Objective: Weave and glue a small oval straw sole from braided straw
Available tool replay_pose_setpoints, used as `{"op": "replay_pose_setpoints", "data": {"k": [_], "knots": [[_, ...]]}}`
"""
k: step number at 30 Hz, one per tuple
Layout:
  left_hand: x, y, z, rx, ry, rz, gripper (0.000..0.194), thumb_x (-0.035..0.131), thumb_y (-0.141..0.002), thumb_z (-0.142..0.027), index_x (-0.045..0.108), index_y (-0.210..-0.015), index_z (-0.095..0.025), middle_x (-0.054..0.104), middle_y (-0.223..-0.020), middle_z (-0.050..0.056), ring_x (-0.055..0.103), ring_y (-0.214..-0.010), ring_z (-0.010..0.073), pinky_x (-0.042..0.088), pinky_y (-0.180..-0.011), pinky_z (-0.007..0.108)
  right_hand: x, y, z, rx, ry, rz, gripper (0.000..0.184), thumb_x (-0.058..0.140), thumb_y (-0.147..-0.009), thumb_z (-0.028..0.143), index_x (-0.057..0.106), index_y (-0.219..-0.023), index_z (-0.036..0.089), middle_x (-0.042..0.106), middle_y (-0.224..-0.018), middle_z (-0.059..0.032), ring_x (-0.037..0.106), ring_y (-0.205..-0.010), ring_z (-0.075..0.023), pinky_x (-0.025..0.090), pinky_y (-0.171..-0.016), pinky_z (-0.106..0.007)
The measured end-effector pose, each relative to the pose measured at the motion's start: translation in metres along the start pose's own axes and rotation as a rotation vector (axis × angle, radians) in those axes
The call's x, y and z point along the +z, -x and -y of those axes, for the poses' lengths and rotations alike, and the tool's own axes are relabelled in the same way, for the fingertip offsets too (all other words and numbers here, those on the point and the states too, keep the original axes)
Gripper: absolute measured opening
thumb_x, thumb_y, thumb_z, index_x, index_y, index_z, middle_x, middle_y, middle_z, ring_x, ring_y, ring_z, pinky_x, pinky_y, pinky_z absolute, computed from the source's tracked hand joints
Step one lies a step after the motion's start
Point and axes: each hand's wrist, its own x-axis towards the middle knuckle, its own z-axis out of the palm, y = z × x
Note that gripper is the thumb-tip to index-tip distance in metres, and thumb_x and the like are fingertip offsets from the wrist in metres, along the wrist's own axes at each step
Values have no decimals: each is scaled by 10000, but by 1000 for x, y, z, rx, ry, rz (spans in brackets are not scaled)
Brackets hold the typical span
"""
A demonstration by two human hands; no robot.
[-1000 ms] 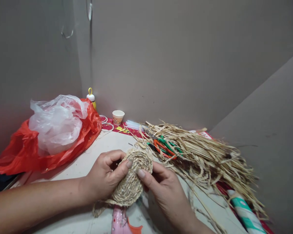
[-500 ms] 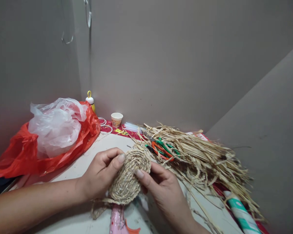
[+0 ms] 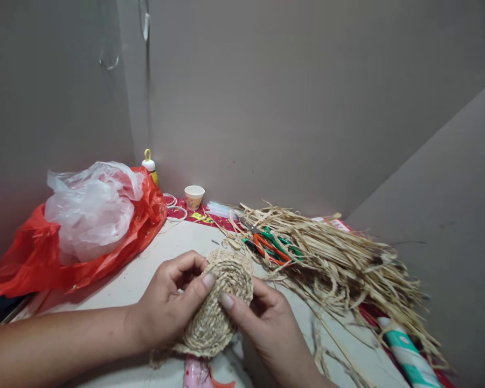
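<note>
The left hand (image 3: 172, 302) and right hand (image 3: 269, 323), fingers curled, pinch opposite edges of the tan, oval, coiled-straw piece (image 3: 214, 320) between thumb and fingers. The piece is above the flat white tabletop (image 3: 173, 242), partly hiding a glossy pink tool (image 3: 195, 373); a long tan dried-straw bundle (image 3: 335, 245) lies at right.
</note>
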Motion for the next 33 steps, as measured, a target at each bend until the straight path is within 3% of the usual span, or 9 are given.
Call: {"op": "replay_pose_setpoints", "data": {"k": [8,18,24,33], "knots": [[-4,-12,-17,-183,64,56,153,671,-727,-280,574,-724,-162,503,-629,-28,420,-578,105,352,-527,212,-2,-1,1,-8,-22,-26,210,757,-773,326,746,-965,241,737,-833,-28,630,-792,-200,504,-741,-331],[-7,-14,-30,-335,189,132,169,725,-685,-266,621,-677,-133,536,-598,-25,436,-532,81,357,-516,196,2,3,6,40,-64,2,172,775,-743,337,749,-840,197,692,-732,-22,595,-714,-183,484,-668,-299],[-4,-9,-32,-314,155,118,159,709,-720,-251,630,-693,-116,564,-633,-18,468,-579,83,388,-551,186,5,5,12,90,-90,10,228,791,-728,343,768,-912,212,725,-748,-25,623,-730,-183,497,-706,-301],[-1,-7,-26,-270,186,99,146,696,-736,-238,633,-695,-112,572,-632,-19,465,-576,81,388,-546,187,9,3,20,117,-77,-20,163,852,-628,246,779,-770,217,711,-638,10,601,-634,-141,496,-603,-222]]}}
